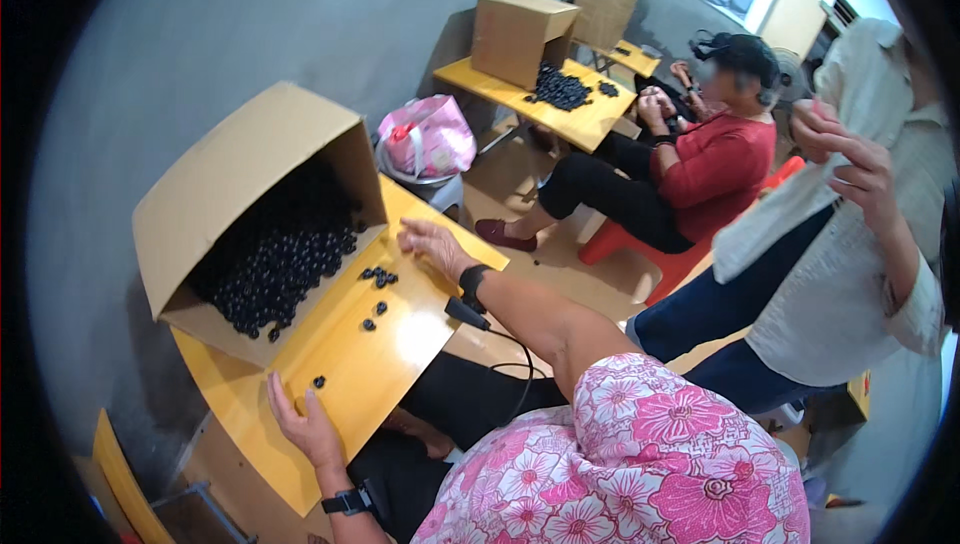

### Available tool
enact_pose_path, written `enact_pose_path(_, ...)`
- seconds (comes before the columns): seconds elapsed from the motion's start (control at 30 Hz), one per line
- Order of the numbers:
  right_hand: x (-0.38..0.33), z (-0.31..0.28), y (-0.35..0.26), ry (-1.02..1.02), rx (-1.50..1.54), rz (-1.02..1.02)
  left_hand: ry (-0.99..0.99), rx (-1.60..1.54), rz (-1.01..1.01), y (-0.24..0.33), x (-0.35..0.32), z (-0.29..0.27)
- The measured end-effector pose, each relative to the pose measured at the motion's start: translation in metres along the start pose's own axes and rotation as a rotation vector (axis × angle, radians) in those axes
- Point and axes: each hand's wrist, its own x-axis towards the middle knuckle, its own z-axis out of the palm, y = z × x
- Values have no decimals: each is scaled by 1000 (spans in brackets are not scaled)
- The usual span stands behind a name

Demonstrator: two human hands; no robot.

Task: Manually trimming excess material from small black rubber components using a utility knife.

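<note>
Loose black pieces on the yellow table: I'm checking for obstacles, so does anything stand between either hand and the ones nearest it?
Nothing visible does. A single piece lies by the thumb of the left hand; only yellow tabletop shows between the right hand and the small cluster.

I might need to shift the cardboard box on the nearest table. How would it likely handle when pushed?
The cardboard box has flat walls, so it would probably hold its shape under a gentle push. It may feel heavy, given the many small black pieces heaped inside. Its open side faces the person, so some could spill onto the yellow table.
</note>
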Motion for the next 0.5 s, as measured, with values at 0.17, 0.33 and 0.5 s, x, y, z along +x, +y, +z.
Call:
enact_pose_path(0.17, -85, -40, -48, -221, -379, 90, 6, 18, -16, -9, -4, -3)
enact_pose_path(0.33, -199, -101, -54, -110, -594, 431, -8, -27, 6, -10, -1, 0)
enact_pose_path(0.5, -290, -175, 37, -520, -560, 837, -9, -61, 32, -13, -2, -1)
